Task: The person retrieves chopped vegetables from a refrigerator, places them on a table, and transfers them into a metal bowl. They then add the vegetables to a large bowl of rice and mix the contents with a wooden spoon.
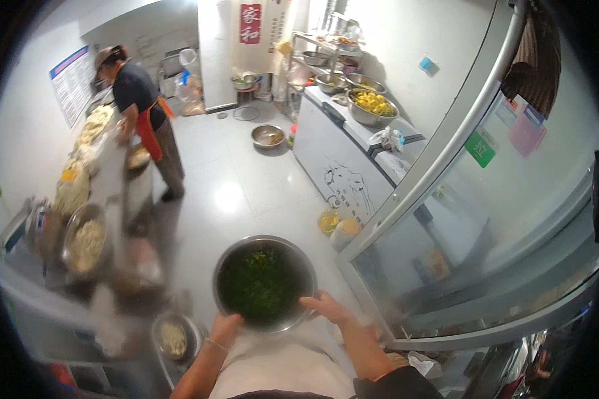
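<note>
A round stainless steel bowl (307,257) is held in front of my body. Chopped green leaves (259,284) lie inside it; their exact kind is blurred. My left hand (225,326) grips the rim at the near left, thumb over the edge. On the right side, my right hand (329,306) clasps the rim in the same way. The fingers under the bowl are hidden. Below and left of my left hand is a smaller metal bowl (196,339) with pale food in it.
A framed glass door (429,249) stands on my right. Beyond it, a chest freezer (324,154) carries a bowl of yellow food (372,104). Another metal bowl (267,137) sits on the tiled floor. At left, a person (140,95) in an apron leans over a long counter (107,184).
</note>
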### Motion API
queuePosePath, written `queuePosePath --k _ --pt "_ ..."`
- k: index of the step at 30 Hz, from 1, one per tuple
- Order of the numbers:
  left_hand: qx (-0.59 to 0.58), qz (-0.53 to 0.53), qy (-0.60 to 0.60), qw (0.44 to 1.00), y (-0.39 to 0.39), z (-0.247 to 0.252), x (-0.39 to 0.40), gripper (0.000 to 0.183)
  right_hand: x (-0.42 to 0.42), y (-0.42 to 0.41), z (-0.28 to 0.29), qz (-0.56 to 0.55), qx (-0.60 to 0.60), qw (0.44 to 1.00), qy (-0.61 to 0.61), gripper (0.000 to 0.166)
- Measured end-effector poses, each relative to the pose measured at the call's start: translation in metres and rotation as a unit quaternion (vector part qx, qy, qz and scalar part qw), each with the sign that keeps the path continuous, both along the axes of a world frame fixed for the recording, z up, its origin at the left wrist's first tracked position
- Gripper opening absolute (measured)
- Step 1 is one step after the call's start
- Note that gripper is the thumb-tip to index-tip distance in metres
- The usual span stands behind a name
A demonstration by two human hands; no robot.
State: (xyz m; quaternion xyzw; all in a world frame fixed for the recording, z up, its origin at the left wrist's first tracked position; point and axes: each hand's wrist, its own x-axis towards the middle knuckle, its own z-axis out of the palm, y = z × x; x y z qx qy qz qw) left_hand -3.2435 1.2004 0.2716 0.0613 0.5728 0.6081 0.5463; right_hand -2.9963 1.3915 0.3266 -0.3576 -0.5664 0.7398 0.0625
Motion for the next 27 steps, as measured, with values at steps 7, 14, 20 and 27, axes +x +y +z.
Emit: queuePosePath --k 7,14,20,27 --pt "0.01 -0.078 -0.024 0.997 0.202 -0.015 -0.079 0.033 -0.053 0.161 -0.006 -0.104 0.036 0.994 0.008 0.057" --pt "-0.01 -0.003 0.006 1.0 0.382 0.001 -0.147 0.01 -0.1 0.391 -0.02 -0.091 -0.068 0.982 0.149 0.047" --pt "-0.014 0.054 -0.012 0.998 0.531 0.038 -0.187 0.009 -0.119 0.552 -0.034 -0.214 -0.067 0.96 0.169 0.039" --pt "-0.014 -0.022 -0.039 0.999 0.721 -0.015 -0.272 0.02 -0.152 0.745 -0.061 -0.431 -0.089 0.867 0.233 0.028"
